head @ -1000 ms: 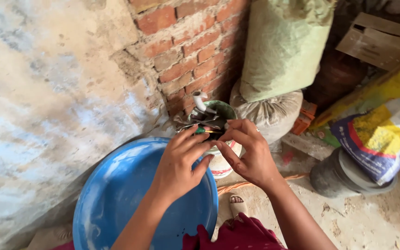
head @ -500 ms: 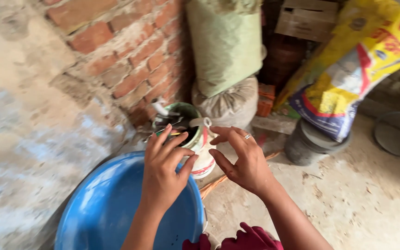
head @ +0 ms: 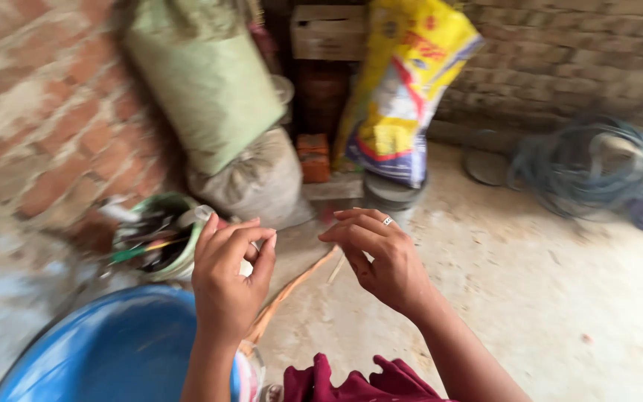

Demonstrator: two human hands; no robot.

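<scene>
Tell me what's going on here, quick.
A person crouches over a blue basin by a brick wall. Both hands are raised with nothing visible in them: the left hand has its fingers curled together, the right hand, wearing a ring, is open. Just beyond the left hand sits a green bucket full of tools, with sacks leaning behind it.

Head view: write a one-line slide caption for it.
Two bare hands, left hand and right hand, raised apart above a blue basin, beside a tool-filled bucket against a brick wall.
</scene>
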